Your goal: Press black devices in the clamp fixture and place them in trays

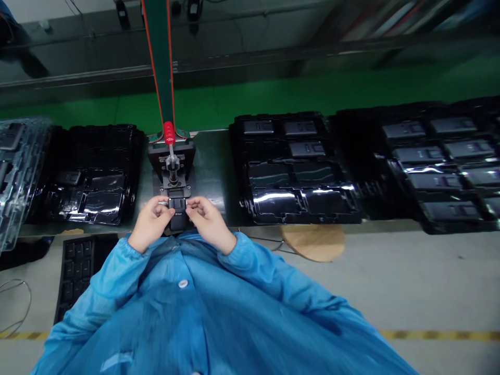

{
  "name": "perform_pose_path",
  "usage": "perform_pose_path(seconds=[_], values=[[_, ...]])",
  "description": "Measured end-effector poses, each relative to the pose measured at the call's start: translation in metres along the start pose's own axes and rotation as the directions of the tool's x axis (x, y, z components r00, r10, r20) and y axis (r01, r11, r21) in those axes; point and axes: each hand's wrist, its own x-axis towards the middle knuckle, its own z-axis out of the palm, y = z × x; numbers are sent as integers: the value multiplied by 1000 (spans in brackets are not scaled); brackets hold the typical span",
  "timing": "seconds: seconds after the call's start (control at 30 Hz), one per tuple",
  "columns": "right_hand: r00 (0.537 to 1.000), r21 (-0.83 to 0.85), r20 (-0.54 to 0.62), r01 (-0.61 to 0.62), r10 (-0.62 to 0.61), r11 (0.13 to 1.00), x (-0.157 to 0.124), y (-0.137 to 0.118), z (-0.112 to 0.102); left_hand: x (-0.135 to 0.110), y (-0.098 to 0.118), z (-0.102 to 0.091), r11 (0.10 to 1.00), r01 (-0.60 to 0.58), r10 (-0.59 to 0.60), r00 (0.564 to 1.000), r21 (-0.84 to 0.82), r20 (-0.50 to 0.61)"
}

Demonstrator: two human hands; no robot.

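A small black plastic device (178, 212) with light lettering on its face lies at the front of a toggle-clamp fixture (172, 172), close to my body. My left hand (153, 221) pinches its left edge between thumb and fingers. On the opposite edge, my right hand (209, 221) does the same, its fingers curled. Above the device stands the clamp's red handle (169, 133), pointing away from me. Both hands hide the device's sides.
To the right, a black blister tray (273, 176) holds several similar dark parts; farther right are more filled trays (441, 156). On the left stand another black tray (103, 140) and clear trays (29, 172). A round wooden stool (312, 242) sits under the bench edge.
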Motion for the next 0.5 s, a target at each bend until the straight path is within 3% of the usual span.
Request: perform_pose_path(seconds=[0.33,0.5], values=[[989,193,91,-136,120,972,-5,-18,-5,-22,7,3,999,-31,30,998,12,60],[963,137,258,-115,77,984,-9,-45,-18,-21,22,4,988,-76,52,984,133,173]])
